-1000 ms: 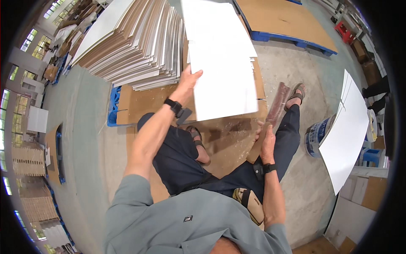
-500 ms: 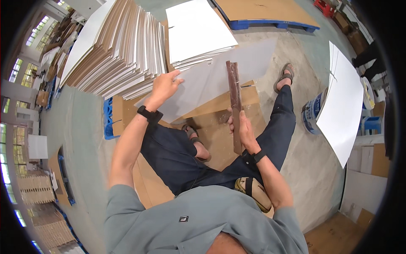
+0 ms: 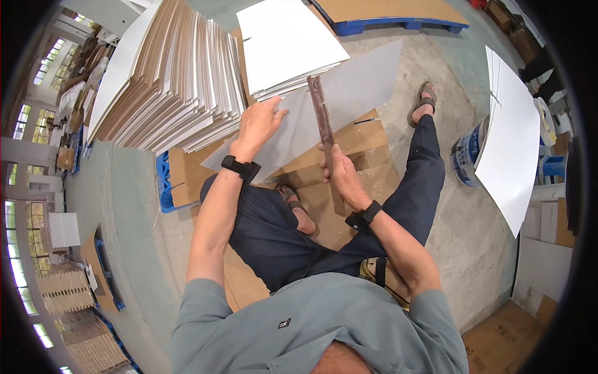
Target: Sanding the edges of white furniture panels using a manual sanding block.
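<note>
A large thin pale grey sheet [image 3: 364,81] stands tilted in front of me, against a pile of white sheets. My left hand [image 3: 260,123] is over the sheet's upper edge, its visible fingertips a little apart and its other fingers hidden under the hand. Whether it touches the sheet, I cannot tell. My right hand [image 3: 346,179] is closed round the lower part of a long, narrow dark brown bar [image 3: 322,118] with a worn surface. The bar points up and away from me, its far end overlapping the sheet in view.
A tall fanned stack of boards [image 3: 193,75] stands at far left, next to the pile of white sheets [image 3: 286,31]. Brown cardboard [image 3: 367,143] lies between my legs. To the right, a white panel [image 3: 514,137] leans over a blue-and-white bucket [image 3: 464,159]. A blue pallet [image 3: 398,25] is beyond.
My left hand has shifted right along the sheet. My right hand has carried the brown bar leftward and tilted its top further left. The whole view has shifted slightly.
</note>
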A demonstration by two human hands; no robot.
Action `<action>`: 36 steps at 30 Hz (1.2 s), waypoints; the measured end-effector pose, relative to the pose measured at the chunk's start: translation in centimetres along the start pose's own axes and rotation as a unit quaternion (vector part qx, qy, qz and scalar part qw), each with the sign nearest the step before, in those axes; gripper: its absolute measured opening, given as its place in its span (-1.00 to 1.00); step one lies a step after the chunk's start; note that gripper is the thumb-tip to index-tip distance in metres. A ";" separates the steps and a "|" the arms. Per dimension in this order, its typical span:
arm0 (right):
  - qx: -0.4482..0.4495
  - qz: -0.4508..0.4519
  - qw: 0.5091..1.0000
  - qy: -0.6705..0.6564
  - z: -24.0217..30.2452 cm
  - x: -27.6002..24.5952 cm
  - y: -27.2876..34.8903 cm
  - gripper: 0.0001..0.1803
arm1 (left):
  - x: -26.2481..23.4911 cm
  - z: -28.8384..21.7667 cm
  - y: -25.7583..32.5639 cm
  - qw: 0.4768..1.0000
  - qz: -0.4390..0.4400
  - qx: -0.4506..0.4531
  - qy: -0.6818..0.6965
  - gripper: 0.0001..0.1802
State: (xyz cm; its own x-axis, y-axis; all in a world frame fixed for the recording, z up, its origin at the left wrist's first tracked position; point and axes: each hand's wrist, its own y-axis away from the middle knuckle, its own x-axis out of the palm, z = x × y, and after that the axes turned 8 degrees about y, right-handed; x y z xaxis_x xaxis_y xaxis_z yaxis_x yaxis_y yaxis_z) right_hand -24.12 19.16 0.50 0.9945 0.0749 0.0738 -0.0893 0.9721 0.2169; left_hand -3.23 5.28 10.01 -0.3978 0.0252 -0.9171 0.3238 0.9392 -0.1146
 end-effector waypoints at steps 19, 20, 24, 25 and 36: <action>-0.079 -0.065 0.986 0.128 1.4 0.4 -3.6 -0.28 | 0.7 0.0 -0.2 1.000 -0.011 -0.016 0.016 -0.70; -0.058 -0.061 0.990 0.115 1.3 0.9 -3.0 -0.27 | 0.7 0.0 -0.2 1.000 -0.009 -0.017 0.017 -0.70; 0.019 -0.053 0.997 0.060 1.6 2.8 -2.2 -0.25 | 0.7 -0.1 0.1 0.999 -0.025 -0.001 0.035 -0.70; 0.013 -0.062 0.996 0.062 1.8 2.7 -2.6 -0.24 | 0.7 -0.1 0.2 0.999 -0.017 -0.020 0.028 -0.70; -0.088 -0.054 0.975 0.197 1.1 -1.2 -1.9 -0.30 | 0.7 0.0 0.2 0.999 -0.035 0.018 0.016 -0.71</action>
State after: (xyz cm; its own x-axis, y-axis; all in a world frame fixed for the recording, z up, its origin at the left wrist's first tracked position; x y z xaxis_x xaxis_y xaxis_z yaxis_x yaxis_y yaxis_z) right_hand -25.23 17.00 1.11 0.9445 0.0152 -0.3282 -0.0058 0.9995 0.0295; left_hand -3.45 5.44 9.30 -0.4476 -0.0282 -0.8938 0.3243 0.9263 -0.1917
